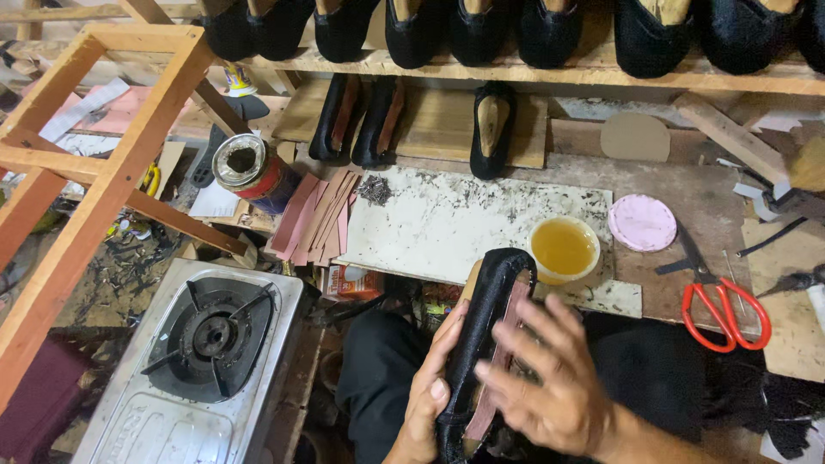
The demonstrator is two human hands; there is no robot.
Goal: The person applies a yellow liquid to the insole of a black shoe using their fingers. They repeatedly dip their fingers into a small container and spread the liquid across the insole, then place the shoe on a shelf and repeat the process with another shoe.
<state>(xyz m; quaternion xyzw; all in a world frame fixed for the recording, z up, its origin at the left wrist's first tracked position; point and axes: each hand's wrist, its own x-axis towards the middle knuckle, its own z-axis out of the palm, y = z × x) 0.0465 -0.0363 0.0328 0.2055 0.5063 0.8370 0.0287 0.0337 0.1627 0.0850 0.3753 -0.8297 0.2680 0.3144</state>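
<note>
The person sits at a low table (481, 223) with a black shoe (485, 335) held over the lap, sole side up, its toe pointing away toward the table and its heel down near the wrists. The shoe's long axis runs nearly straight away from the body, tilted a little to the right at the far end.

The left hand (430, 399) grips the shoe from its left side, fingers closed round the black upper near the heel, thumb lying along the edge. The right hand (550, 378) lies over the right side of the sole with its fingers spread and flat, not clenched (it is blurred, so the exact contact is hard to tell), touching or just above a pinkish-brown insole strip (503, 361) that runs lengthwise down the sole. The strip lies directly under the right fingertips, so the right hand is the nearer one to it, and the left one steadies.

Just beyond the toe stands a small tub of yellow glue (564, 249) on the white board, with a pink lid (642, 222) beside it and red scissors (726, 309) farther right. A gas stove (206, 361) sits to the left.
</note>
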